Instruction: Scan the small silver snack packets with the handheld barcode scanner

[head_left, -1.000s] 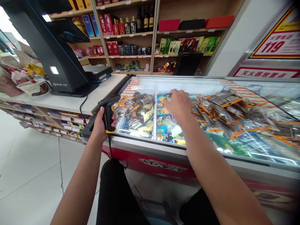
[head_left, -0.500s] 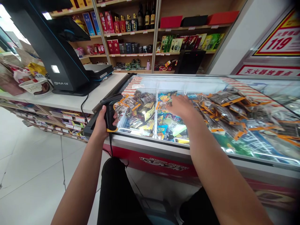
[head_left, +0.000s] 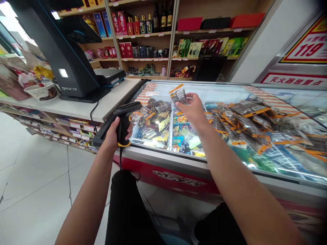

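My left hand (head_left: 114, 134) is wrapped round the grip of a black barcode scanner (head_left: 124, 124) with yellow trim, its cord hanging down by the freezer's front. Between the fingers and thumb of my right hand (head_left: 192, 110) is a small snack packet (head_left: 178, 96), clear with dark contents and an orange top edge. I hold it raised and tilted over the glass top of a chest freezer (head_left: 163, 154). Similar orange-edged packets (head_left: 250, 115) lie in a heap on the glass to the right, and a few lie to the left near the scanner.
On the white counter (head_left: 84, 110) at left stand a black checkout terminal (head_left: 68, 68) and a paper bowl (head_left: 42, 92). Wrapped ice creams (head_left: 158, 119) show through the freezer glass. Shelves (head_left: 145, 59) with bottles and boxes line the back.
My right hand has lifted a packet off the freezer top and turned it upward. My left hand still holds the scanner, now shifted slightly right in view.
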`<act>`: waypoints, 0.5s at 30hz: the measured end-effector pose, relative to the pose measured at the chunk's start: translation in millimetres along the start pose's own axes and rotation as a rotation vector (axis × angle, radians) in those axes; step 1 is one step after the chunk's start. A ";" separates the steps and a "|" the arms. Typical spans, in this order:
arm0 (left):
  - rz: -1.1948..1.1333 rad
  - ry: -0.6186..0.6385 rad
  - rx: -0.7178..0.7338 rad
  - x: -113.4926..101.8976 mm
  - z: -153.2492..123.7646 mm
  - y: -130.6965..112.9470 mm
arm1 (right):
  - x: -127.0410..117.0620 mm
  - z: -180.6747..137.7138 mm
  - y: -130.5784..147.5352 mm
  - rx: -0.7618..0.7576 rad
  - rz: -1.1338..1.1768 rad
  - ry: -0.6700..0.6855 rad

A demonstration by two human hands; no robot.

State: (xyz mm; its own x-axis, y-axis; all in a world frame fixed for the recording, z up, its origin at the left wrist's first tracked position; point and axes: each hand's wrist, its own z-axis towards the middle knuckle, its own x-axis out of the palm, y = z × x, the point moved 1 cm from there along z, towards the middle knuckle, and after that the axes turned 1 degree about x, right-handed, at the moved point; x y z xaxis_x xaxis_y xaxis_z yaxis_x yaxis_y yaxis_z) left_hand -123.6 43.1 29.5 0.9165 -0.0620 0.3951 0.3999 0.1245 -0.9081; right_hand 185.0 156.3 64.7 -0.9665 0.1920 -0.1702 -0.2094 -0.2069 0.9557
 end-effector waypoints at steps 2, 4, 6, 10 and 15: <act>-0.011 0.068 -0.015 0.1 -1.9 1.3 | 15.8 -2.9 -1.8 0.175 0.304 0.061; -0.015 0.125 -0.036 -0.7 -2.7 2.9 | 27.8 -5.2 -3.5 0.342 0.500 0.116; -0.009 0.162 -0.048 -2.0 -2.9 4.1 | 34.9 -7.1 -4.2 0.438 0.609 0.158; 0.027 0.228 -0.054 -1.9 -2.9 3.5 | 41.9 -11.5 -2.6 0.465 0.679 0.218; 0.113 0.286 -0.076 4.1 -2.6 -1.2 | 50.0 -17.3 -1.9 0.341 0.627 0.191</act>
State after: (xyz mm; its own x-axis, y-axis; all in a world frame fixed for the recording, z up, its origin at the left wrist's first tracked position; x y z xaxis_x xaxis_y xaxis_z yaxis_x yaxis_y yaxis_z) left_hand -120.3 40.1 31.8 0.9115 -0.3298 0.2459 0.2843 0.0731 -0.9560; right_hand 134.5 149.8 50.3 -0.9049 -0.0407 0.4236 0.4187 0.0928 0.9034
